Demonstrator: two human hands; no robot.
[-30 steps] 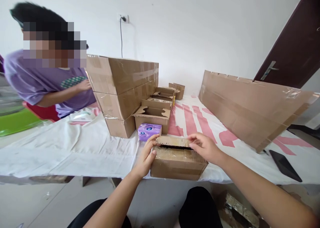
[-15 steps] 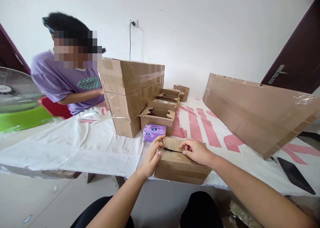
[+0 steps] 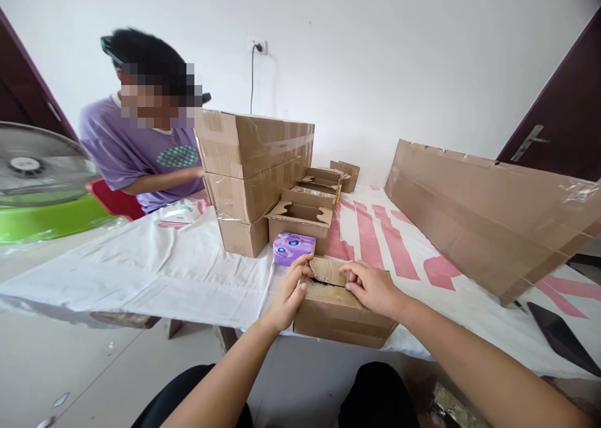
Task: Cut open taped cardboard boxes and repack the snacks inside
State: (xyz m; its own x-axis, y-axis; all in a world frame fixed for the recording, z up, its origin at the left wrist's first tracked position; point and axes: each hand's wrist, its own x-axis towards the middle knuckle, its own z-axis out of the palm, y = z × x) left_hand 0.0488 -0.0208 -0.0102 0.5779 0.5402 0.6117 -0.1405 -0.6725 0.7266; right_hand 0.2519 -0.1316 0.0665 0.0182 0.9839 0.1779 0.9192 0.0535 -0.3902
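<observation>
A small brown cardboard box (image 3: 335, 318) sits at the table's near edge in front of me. My left hand (image 3: 287, 296) grips its left top corner, fingers curled on the raised flap (image 3: 328, 269). My right hand (image 3: 372, 286) presses on the top from the right, fingers curled over the flap's edge. Just behind the box lies a small purple packet (image 3: 293, 248).
Stacked taped cartons (image 3: 253, 171) and several small open boxes (image 3: 300, 218) stand behind. A long flat carton (image 3: 488, 209) leans at the right, a dark flat object (image 3: 561, 337) near it. A person in a purple shirt (image 3: 141, 156) sits at the far left, beside a fan (image 3: 35, 171).
My right hand slid left along the flap and pushed it down toward the box top. My view swung left, bringing the fan in.
</observation>
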